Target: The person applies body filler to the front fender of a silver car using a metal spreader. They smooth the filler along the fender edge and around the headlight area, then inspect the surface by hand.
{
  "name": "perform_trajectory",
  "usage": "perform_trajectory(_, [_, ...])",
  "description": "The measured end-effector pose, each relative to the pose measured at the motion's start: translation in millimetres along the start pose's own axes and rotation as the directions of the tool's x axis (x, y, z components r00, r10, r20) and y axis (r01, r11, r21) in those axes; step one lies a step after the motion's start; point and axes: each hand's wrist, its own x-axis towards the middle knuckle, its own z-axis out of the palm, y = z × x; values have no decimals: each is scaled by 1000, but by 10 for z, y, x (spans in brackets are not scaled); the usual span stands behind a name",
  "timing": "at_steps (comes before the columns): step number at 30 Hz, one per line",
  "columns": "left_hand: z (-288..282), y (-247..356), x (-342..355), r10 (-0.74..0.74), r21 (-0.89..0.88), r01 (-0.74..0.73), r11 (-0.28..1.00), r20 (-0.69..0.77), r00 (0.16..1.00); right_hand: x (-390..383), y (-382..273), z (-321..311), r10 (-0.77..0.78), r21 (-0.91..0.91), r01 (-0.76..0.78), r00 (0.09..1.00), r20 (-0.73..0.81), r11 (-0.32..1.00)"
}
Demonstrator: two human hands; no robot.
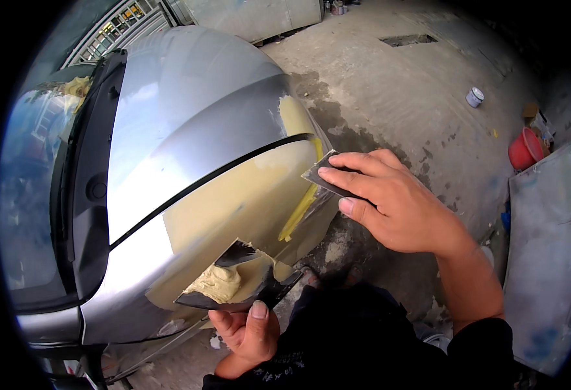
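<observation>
Right hand (396,201): grip grasping a dark spreader (319,177), thumb along the near edge, fingers laid across the top.
Spreader: flat blade, leading out leftward and slightly forward from the right grip; its visible long axis slants from the thumb side up to the free edge, which faces the car. Blade overlaps the yellow strip in view; contact cannot be told.
Left hand (252,333): grip grasping the near edge of a black plate (269,292), thumb on top.
Plate: flat, just ahead of the left grip, long axis roughly left to right.
Putty mound (215,284): pale yellow, on the plate, ahead and left of the left grip.
Yellow strip (292,227): left of the right grip, long axis slanting toward the left grip.
Beige patch (227,195): on the silver car (188,71), ahead of the left grip.
White can (474,97): on the floor, ahead and right of the right grip.
Red bucket (524,149): farther right of that grip.
</observation>
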Motion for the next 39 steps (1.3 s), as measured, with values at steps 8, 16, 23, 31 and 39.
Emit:
perform_trajectory(8, [-158,4,-152,-368,70,363,929,79,926,791,1,36,39,-132,1,953,299,991])
perform_trajectory(16, [-271,-29,-78,-392,27,391,920,97,915,947,-141,106,76,-158,-22,935,348,987])
perform_trajectory(23, [-298,-31,-45,-416,5,419,908,125,901,866,-163,207,57,-144,-19,962,267,989])
perform_trajectory(31, [-267,-57,-64,-404,-34,409,912,102,909,535,-282,260,39,-125,-12,976,214,992])
perform_trajectory(39, [-233,-44,-52,-418,-46,425,904,111,902,408,-126,157,62,-46,-55,988,144,997])
